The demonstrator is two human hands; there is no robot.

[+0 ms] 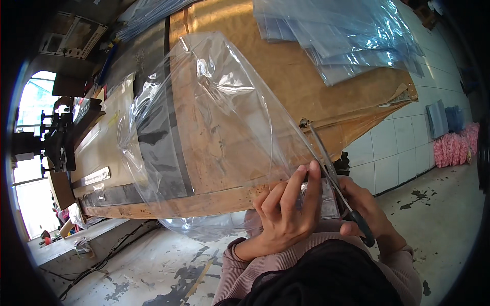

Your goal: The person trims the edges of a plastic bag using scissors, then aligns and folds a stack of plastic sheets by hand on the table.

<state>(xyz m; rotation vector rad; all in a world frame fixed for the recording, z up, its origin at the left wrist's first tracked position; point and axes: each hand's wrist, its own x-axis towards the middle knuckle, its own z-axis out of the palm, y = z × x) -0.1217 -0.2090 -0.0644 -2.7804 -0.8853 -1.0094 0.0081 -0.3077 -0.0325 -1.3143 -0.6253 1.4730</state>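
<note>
A large sheet of clear plastic film (224,86) drapes over the near part of the table, and its lower end hangs past the front edge. At its right edge my left hand (286,209) is closed, the fingertips gripping the film close to the scissor blades. My right hand (375,211) is wrapped round the dark handles of a pair of long metal scissors (329,171). The blades point up and away over the table's front edge, slightly parted, alongside the film's right edge. Part of the right fingers is hidden behind the scissors.
The wooden table (286,81) has a worn brown covering. Stacked bluish plastic sheets (347,46) lie at its far right, more (153,18) at the far left. A dark metal clamp-like fixture (61,140) stands left. Pink bundles (454,148) sit by the tiled wall.
</note>
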